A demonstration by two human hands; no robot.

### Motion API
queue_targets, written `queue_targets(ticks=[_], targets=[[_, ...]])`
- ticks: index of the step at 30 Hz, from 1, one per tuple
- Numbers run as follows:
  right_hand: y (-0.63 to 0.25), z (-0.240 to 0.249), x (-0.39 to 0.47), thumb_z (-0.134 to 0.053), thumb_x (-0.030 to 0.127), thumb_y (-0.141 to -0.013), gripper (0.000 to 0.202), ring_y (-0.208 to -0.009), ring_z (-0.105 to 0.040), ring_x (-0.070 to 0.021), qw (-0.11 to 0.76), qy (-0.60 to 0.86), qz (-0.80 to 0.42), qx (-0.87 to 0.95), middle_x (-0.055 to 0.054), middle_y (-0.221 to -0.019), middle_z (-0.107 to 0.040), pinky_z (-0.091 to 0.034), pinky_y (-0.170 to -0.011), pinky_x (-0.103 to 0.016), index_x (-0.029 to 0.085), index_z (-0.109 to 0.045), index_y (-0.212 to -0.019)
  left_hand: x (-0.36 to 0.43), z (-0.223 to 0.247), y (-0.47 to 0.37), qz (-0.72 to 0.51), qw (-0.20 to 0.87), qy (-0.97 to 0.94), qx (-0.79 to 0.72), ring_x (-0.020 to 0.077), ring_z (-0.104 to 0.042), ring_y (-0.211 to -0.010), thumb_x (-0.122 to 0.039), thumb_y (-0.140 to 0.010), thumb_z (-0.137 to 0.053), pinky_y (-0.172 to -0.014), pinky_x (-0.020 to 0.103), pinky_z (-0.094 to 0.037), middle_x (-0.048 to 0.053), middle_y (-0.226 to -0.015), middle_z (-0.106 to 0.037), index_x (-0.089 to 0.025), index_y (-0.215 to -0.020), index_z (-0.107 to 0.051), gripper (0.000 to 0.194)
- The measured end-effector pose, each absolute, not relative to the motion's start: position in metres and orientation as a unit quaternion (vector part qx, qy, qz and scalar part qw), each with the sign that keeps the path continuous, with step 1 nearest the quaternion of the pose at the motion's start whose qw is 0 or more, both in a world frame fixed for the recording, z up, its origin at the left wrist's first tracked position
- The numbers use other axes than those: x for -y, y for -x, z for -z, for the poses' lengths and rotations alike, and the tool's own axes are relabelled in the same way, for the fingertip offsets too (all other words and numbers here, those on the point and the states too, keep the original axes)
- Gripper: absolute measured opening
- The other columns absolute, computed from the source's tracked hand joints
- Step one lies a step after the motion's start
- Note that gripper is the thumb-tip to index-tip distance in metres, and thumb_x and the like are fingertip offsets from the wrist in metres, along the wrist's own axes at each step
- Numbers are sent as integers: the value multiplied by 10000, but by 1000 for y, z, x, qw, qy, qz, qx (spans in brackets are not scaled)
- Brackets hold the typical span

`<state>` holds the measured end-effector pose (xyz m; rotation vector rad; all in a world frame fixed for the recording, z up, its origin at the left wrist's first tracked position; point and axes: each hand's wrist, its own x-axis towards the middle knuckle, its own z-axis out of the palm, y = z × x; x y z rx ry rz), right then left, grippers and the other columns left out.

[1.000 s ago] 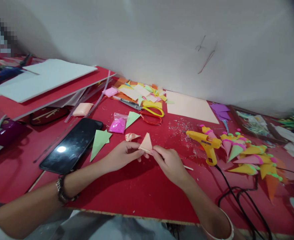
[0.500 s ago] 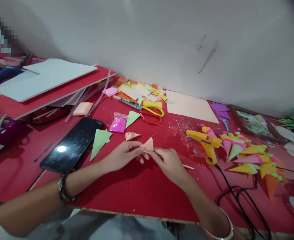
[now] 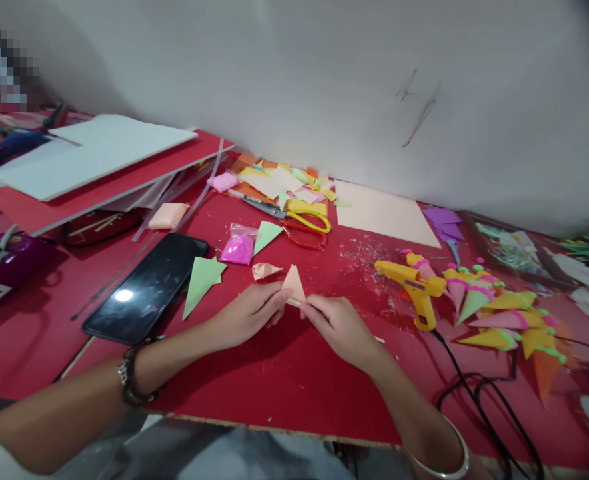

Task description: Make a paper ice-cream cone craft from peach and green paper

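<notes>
Between my two hands a folded peach paper triangle (image 3: 293,283) stands with its point up and a pale strip or stick end along its lower edge. My left hand (image 3: 260,308) is closed on the paper's left side, thumb in front. My right hand (image 3: 338,327) pinches its lower right corner with thumb and fingertips. A pale stick tip (image 3: 379,340) shows beyond the right hand; whether that hand holds it is hidden. Just behind the left hand lies a small rolled peach paper piece (image 3: 265,271). Green paper triangles (image 3: 201,283) lie to the left.
At left are a black phone (image 3: 147,290) and stacked boards (image 3: 104,157). Scissors (image 3: 307,220), a pink packet (image 3: 239,245) and paper scraps (image 3: 284,180) lie behind. At right, a yellow glue gun (image 3: 414,287) with a looped black cord sits near several decorated paper cones (image 3: 504,319).
The peach paper has turned more face-on, its point now upright, and shifted slightly left. My right fingers have moved to its lower corner. Less of the pale stick shows past the right hand.
</notes>
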<state>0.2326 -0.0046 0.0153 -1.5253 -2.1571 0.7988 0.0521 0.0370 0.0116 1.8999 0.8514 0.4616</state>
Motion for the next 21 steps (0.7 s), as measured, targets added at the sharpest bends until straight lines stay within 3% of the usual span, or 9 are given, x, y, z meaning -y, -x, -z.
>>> queue_targets(ticks=[10,16,21], targets=[[-232,-14,5,-322,328,-884,283,-597,-523,-100,182,539,-281,773,9,-654,-579,-288,-536,-191,184,-497,-715,-39,-9,-51,-178,517,-765,-340,76,-423,-540,-355,-896,-240,-557,198,-344,-39,-576,-433,-159,-651,-405,355],[-229,-10,7,-317,370,-877,288,-507,-474,-93,139,555,-198,796,21,-581,-534,-232,-480,-200,187,-463,-709,-41,-9,-51,-175,562,-740,-325,71,-410,-517,-357,-887,-260,-527,194,-342,-40,-565,-424,-154,-643,-400,347],[-227,-10,8,-323,388,-872,282,-544,-520,-124,101,567,-126,808,3,-601,-577,-233,-497,-216,189,-486,-756,-42,-9,-52,-171,593,-718,-321,68,-411,-512,-357,-883,-270,-523,190,-344,-41,-560,-426,-155,-627,-393,349]])
